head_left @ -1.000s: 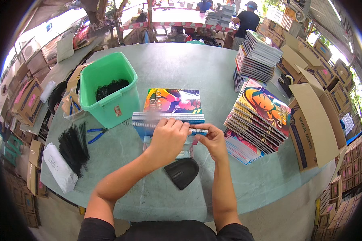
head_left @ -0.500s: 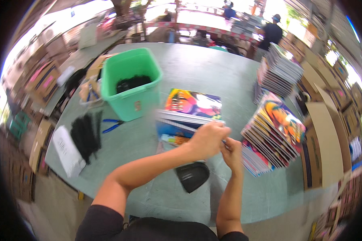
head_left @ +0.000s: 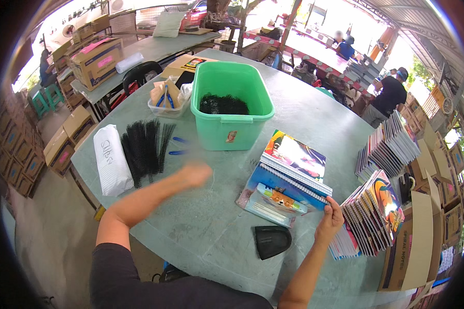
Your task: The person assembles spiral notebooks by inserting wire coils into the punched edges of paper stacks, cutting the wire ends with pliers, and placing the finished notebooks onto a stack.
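Note:
My right hand [head_left: 331, 219] pinches the right end of the spiral-bound edge of a blue notebook [head_left: 288, 180]. This notebook lies over others with colourful covers, and an orange cartoon animal shows on its lower part. Behind it lies a notebook [head_left: 296, 157] with a bright multicoloured cover. My left hand [head_left: 195, 174], smeared by motion, is over the table just below blue-handled pliers [head_left: 178, 152]; its fingers cannot be made out. A black wedge-shaped piece [head_left: 272, 242] rests on the table nearer to me than the notebooks.
A green bin [head_left: 232, 135] holds black coils. Left of the pliers lie black plastic spirals [head_left: 147, 149] and a white package [head_left: 112, 160]. A clear tub [head_left: 167, 109] stands behind. Notebook stacks [head_left: 371, 213] and an open carton [head_left: 415, 242] line the right side. Other people are farther back.
My left hand has left the notebook's bound edge and swung left toward the pliers. My right hand stays at the edge's right end. The view has shifted.

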`<control>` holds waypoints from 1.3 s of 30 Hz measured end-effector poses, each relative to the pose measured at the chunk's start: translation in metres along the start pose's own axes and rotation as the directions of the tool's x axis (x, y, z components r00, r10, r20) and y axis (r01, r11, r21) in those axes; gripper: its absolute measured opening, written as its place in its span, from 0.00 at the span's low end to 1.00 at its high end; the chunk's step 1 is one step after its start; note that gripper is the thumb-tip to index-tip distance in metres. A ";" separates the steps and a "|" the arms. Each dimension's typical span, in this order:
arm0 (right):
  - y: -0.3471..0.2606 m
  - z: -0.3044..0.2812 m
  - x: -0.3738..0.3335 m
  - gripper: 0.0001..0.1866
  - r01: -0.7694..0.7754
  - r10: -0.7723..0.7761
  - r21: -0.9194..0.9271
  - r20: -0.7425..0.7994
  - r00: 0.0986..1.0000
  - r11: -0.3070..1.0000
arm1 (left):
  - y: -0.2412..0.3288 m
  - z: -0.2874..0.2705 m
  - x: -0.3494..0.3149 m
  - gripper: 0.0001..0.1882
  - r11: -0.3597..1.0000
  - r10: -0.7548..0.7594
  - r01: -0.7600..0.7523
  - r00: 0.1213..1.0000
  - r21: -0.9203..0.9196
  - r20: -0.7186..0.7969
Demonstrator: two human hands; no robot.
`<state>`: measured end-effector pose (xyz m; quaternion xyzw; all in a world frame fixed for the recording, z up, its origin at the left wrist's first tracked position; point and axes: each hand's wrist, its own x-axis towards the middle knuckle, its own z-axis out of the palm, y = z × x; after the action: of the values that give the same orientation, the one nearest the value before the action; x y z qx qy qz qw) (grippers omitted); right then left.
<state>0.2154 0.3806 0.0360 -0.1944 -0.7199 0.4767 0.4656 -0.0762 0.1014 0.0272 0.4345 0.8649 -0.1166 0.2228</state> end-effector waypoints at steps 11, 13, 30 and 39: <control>-0.104 0.087 0.045 0.12 0.392 0.019 -0.447 0.678 0.735 0.804 | -0.051 0.097 0.011 0.13 0.990 -0.054 0.133 0.645 0.042 -0.762; -0.112 0.127 0.036 0.11 0.561 -0.106 -0.399 0.740 0.664 0.725 | -0.029 0.072 -0.004 0.12 0.995 -0.083 0.017 0.706 -0.101 -0.703; -0.101 0.143 0.061 0.16 0.052 0.075 -0.158 0.701 0.709 0.986 | 0.083 -0.028 -0.062 0.14 0.061 0.012 -0.333 0.943 -0.941 -0.333; -0.105 0.144 0.053 0.17 0.158 0.077 -0.242 0.741 0.667 0.957 | 0.088 -0.058 -0.059 0.18 0.463 -0.014 -0.262 0.953 -0.847 -0.302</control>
<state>0.0827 0.2970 0.1367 -0.0320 -0.9118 0.3946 0.1089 0.0089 0.1358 0.1062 0.3318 0.7883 0.4198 0.3036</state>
